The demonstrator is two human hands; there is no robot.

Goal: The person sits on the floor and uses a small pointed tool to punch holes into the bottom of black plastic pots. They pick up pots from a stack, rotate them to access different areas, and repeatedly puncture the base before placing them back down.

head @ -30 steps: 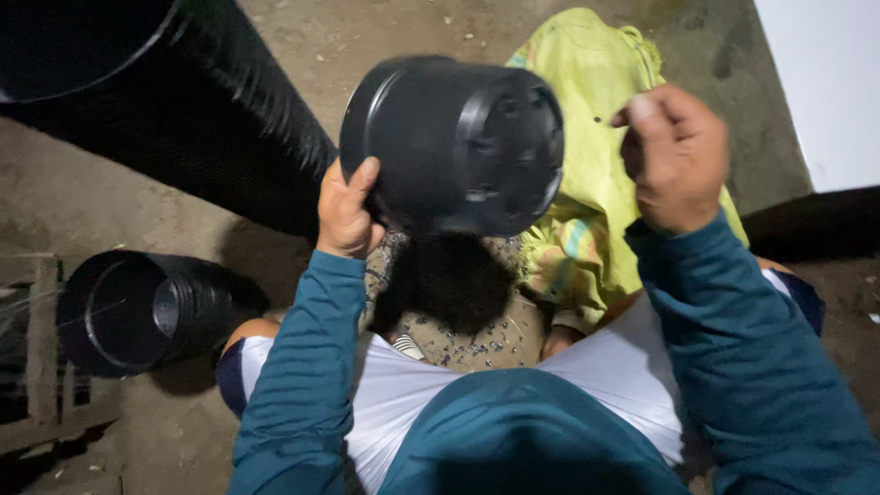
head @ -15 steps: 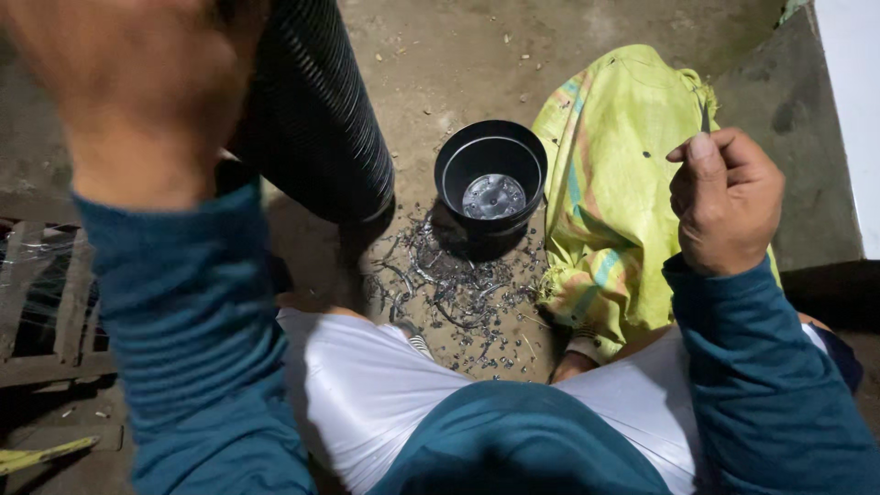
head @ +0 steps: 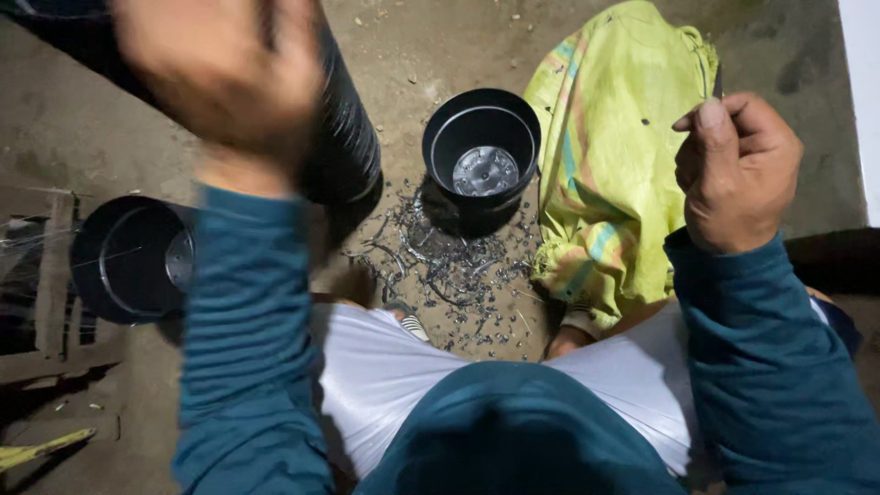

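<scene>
Standing upright, black pot (head: 483,156) mouth up, hands (head: 733,174) off

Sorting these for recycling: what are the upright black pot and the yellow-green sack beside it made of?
The black pot looks like thin moulded plastic: smooth, slightly glossy wall, shiny base. The yellow-green sack seems woven plastic or cloth, matte and creased; the weave is unclear.
</scene>
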